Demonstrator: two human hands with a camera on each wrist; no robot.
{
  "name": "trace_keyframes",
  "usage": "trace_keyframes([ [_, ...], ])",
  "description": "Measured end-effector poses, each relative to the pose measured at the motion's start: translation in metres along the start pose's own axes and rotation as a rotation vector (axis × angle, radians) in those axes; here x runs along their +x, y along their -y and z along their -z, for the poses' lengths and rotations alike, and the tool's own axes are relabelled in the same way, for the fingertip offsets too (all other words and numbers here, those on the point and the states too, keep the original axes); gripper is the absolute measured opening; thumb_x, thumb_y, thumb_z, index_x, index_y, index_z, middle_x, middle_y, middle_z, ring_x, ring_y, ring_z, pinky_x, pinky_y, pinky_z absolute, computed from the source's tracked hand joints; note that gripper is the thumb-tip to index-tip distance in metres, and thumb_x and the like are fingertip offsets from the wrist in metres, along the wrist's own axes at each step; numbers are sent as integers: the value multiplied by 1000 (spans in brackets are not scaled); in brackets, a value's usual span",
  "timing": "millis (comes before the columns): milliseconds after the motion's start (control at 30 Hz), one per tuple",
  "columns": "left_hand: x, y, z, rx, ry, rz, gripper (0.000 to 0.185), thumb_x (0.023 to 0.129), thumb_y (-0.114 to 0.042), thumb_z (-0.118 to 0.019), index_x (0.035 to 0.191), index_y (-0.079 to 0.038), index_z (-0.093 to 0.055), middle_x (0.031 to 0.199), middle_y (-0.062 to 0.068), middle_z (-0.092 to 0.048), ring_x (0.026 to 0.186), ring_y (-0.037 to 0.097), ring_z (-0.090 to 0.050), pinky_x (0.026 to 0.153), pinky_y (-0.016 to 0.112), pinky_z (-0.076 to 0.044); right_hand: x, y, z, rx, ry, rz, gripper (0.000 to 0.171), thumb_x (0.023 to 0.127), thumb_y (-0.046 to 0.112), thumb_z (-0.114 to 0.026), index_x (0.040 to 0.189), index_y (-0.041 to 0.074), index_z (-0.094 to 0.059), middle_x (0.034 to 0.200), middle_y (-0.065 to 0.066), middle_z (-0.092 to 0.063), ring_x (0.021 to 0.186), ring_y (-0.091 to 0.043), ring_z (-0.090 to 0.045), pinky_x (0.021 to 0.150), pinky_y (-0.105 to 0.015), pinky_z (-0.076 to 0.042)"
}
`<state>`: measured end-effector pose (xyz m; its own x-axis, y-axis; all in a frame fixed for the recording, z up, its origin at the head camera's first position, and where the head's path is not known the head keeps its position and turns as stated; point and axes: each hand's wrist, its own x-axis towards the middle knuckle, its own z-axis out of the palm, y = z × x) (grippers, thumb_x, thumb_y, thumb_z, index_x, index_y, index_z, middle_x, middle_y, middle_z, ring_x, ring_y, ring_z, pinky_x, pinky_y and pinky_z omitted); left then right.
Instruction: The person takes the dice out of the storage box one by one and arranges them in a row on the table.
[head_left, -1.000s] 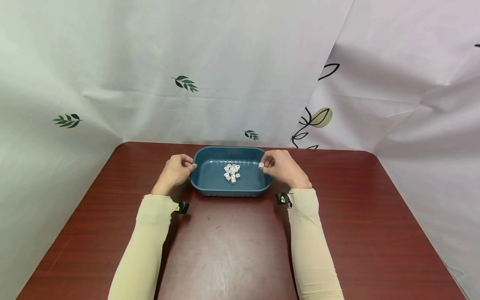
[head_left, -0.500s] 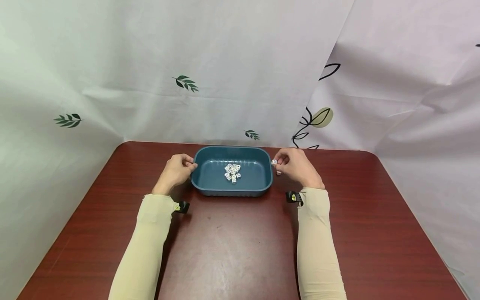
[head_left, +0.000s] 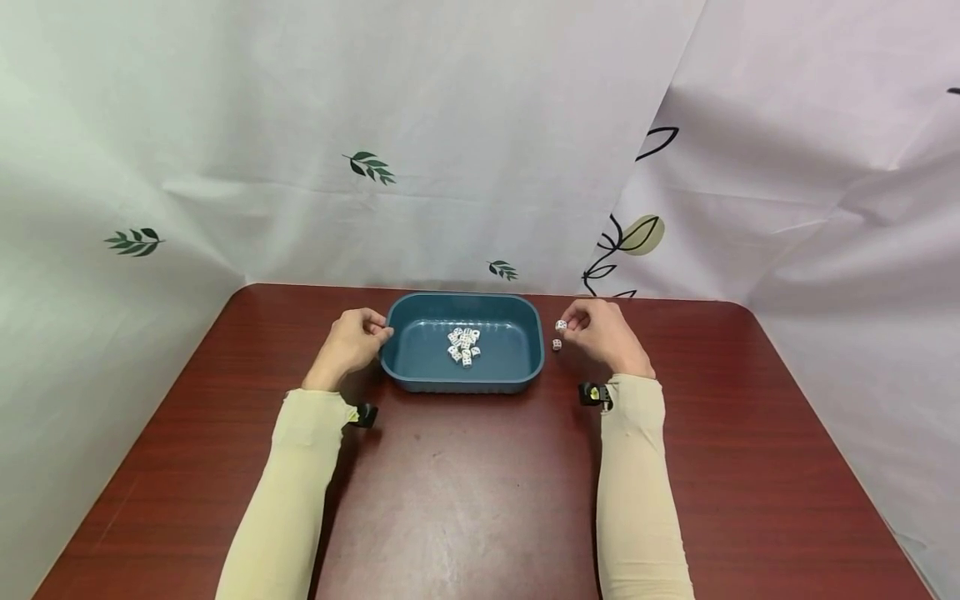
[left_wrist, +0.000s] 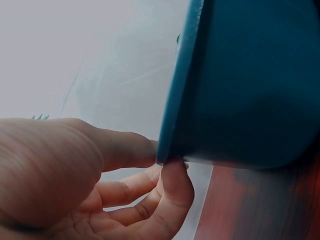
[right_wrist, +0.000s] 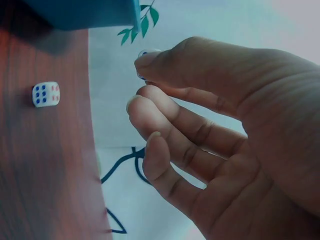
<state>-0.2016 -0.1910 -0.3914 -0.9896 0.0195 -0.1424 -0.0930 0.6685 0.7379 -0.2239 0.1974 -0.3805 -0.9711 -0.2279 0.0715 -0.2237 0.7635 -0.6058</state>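
Cream sleeves come in from the near edge of the dark red table, one arm on each side. Left hand has its thumb and fingers clamped on the left rim of the teal tray, apparently steadying it. Right hand sits just off the tray's right side, fingertips pinched together on a single die held above the table. Straight below that pinch, a second die already lies on the wood (six blue pips showing in the right wrist view), just outside the tray wall. Farther in, left of the right hand, the other dice sit heaped in the tray's middle.

What could go wrong, I'd say: the pinch is only at the fingertips, so the die could slip and bounce, knock its neighbour or roll away across the table.
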Motion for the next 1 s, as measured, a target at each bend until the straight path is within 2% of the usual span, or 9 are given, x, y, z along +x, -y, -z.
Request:
trace_keyframes([
  [133,0,0,-1,-3,6,5,29,104,-18,-59,121,5,-59,101,18,-62,78,23,-65,71,30,-57,0,-6,-1,0,-3,-15,8,89,5,-71,98,4,-73,87,-10,-71,82,-22,-65,76,-34,-53],
  [367,-1,-1,-1,-8,2,5,29,105,-17,-58,122,5,-59,103,20,-63,81,26,-66,71,29,-56,0,-14,-2,-23,13,-58,9,91,8,-69,98,7,-74,90,-9,-70,83,-22,-64,79,-34,-52],
  [633,0,-1,0,1,-8,-1,28,104,-18,-59,121,5,-59,102,18,-62,79,24,-65,73,31,-56,0,-20,-3,-40,21,-94,7,92,8,-68,97,7,-73,88,-9,-68,81,-22,-61,72,-31,-50],
  [1000,-1,0,-2,1,-8,8,29,105,-18,-58,123,5,-59,104,19,-63,80,25,-65,73,30,-57,2,-27,-9,-56,55,-127,5,92,9,-69,95,8,-72,86,-8,-68,79,-21,-61,72,-31,-49],
])
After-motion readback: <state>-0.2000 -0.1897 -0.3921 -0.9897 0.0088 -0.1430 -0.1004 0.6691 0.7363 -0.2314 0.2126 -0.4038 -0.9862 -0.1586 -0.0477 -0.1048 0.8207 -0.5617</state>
